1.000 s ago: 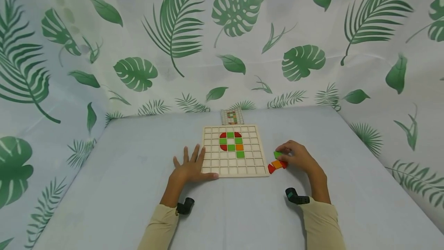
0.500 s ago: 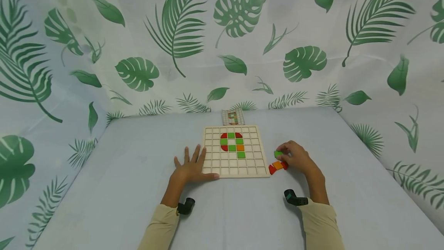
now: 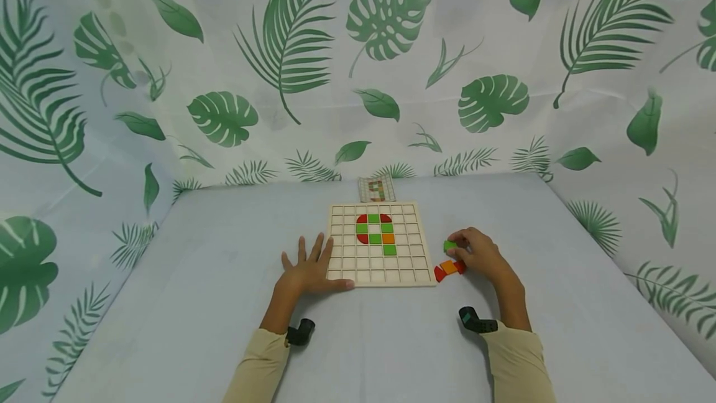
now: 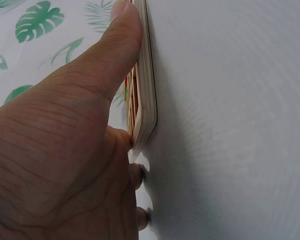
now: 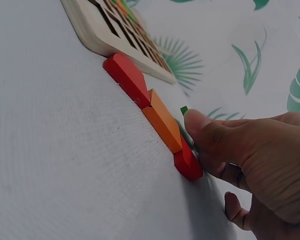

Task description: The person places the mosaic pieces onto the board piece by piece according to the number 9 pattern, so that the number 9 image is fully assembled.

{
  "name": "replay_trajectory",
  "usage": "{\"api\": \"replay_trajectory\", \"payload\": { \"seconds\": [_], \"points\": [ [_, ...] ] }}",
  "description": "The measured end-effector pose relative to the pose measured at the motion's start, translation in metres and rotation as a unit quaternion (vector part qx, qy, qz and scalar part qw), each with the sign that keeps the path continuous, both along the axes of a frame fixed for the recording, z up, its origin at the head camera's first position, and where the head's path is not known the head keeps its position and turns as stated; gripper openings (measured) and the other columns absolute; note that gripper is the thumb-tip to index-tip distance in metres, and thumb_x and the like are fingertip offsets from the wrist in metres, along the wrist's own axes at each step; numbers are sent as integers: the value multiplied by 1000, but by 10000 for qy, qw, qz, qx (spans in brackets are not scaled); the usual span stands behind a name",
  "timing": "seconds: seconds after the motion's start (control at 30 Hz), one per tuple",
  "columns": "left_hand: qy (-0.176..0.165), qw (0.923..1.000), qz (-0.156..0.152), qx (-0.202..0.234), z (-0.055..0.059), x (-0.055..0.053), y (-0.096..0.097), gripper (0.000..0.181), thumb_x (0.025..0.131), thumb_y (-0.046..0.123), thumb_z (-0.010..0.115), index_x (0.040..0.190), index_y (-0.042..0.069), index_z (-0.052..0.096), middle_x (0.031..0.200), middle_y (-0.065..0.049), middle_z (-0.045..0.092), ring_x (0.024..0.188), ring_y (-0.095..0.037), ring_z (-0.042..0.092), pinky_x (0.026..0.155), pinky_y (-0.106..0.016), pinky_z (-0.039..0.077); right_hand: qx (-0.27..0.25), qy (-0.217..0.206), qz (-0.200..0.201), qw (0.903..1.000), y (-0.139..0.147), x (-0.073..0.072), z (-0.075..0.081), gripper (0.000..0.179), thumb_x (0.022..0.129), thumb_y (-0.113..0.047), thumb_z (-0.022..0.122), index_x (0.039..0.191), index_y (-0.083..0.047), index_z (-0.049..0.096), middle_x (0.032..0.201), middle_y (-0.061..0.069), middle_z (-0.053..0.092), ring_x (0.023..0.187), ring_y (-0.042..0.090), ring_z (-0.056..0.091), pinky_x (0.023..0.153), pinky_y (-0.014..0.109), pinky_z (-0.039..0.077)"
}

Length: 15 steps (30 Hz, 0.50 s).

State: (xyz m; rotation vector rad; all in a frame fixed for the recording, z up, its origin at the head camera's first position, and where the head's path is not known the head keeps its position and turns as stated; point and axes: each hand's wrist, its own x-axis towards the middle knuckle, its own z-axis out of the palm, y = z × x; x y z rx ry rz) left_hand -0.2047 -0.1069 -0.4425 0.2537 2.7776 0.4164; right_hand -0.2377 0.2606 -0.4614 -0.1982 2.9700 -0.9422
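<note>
A pale wooden grid board [image 3: 403, 273] lies on the table, with red, green and orange tiles set in some of its cells like a figure 9. My left hand [image 3: 304, 275] rests at its left front corner, fingers spread, thumb along the front edge. To the right of the board, my right hand [image 3: 481, 254] pinches a green tile [image 3: 449, 245] between thumb and fingers; in the right wrist view, only a corner of this tile shows past the thumb. Just below that hand lie an orange tile [image 5: 162, 122] and two red tiles, one [image 5: 127, 80] touching the board's corner.
Behind the board stands a small card [image 3: 376, 189] printed with a similar coloured pattern on a grid. A white cloth with green leaves [image 3: 492, 101] hangs at the back and sides. The pale tabletop [image 3: 391, 347] stretches out on both sides of the board.
The green tile has shifted slightly away from the orange and red ones, turning a little in the right hand's fingers. My left hand keeps its place on the board.
</note>
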Motion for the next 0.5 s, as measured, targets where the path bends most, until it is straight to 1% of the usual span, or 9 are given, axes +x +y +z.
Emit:
{"api": "replay_trajectory", "payload": {
  "seconds": [0.2,0.4,0.5],
  "points": [
    [-20,10000,13,0,0,-1,0,110,78,71,63,158,15,14,166,-11,3,149,-47,-6,108,-77,5,87,42,-35,9999,-1,0,0,29,91,-15,69,114,3,64,105,18,59,95,30,56,91,51,49],
    [-1,10000,-2,-8,-2,-2,0,109,79,71,62,158,15,13,166,-10,2,149,-47,-6,108,-77,5,92,318,114,9994,-1,1,0,27,91,-14,69,112,2,64,103,17,58,94,30,57,89,56,44],
    [-13,10000,9,-21,-1,-1,-1,109,79,71,62,158,15,13,166,-10,2,149,-47,-6,108,-77,5,78,409,175,9990,-2,1,-2,27,91,-14,69,112,2,64,103,17,58,95,31,58,90,56,45]
  ]
}}
